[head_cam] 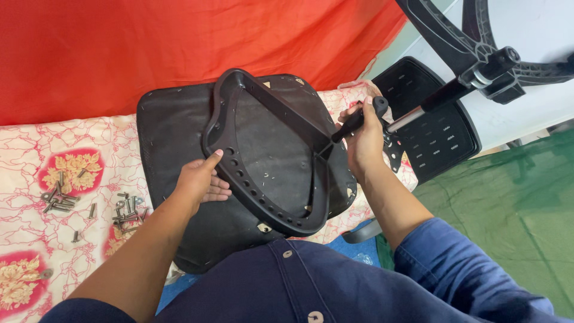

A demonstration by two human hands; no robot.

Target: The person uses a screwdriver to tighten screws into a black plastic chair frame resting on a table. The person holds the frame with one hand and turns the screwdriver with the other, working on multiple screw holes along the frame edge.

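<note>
— Where was the armrest frame (263,155)?
— On the upturned seat pad (173,131); left hand (200,179) pressed flat against its rim; right hand (365,134) gripped the tool handle (353,124).
— The step?
— Fastening, I judged; next called for a bolt from the pile (125,215).

Chair base (478,36) cut off by the top edge; right hand (363,140) palm hidden
</note>
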